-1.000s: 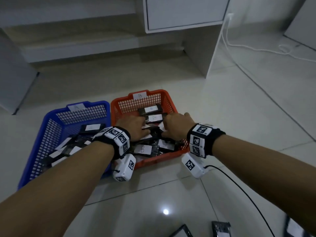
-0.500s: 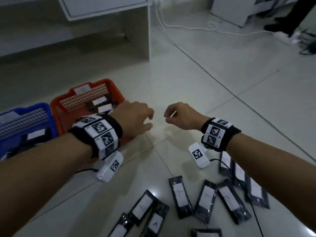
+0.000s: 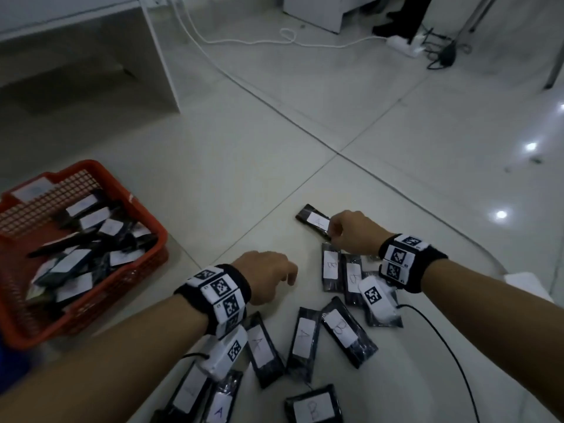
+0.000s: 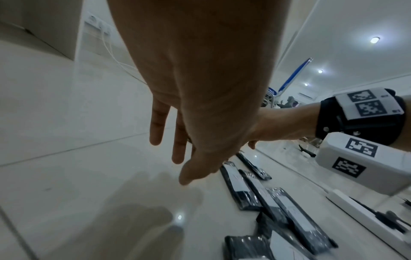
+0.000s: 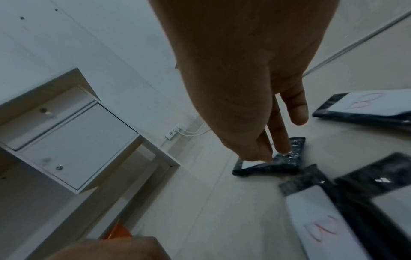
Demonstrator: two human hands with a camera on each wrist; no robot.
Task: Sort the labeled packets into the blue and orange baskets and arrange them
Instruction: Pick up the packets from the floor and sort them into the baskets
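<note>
Two dozen or so dark packets, as near as I can count, are split between the tiled floor (image 3: 305,132) and the orange basket (image 3: 143,221). Beyond them stands a white desk (image 3: 158,56), with a white cable (image 3: 244,41) running from the wall socket across the tiles. The orange basket sits on the floor at my left, heaped with labeled packets lying crosswise over one another. Of the blue basket (image 3: 12,364) I see only a sliver at the left edge, just beside the orange one.

Loose packets lie scattered on the floor in front of me, labels up. One marked A (image 3: 259,346) and another marked A (image 3: 303,340) lie side by side below my left wrist, a B packet (image 3: 345,331) just right of them, and two more B packets (image 3: 331,267) lie near my right wrist.

My left hand (image 3: 268,277) hovers above bare tile just left of the pile, fingers (image 4: 155,126) loosely hanging and relaxed, holding nothing. My right hand (image 3: 351,232) reaches to the farthest packet (image 3: 314,221), an A lying apart from the others, with its fingertips (image 5: 282,147) down on the packet's near end. The thumb and first fingers are drawn together there, touching the wrapper, but I cannot tell whether they actually pinch it.
</note>
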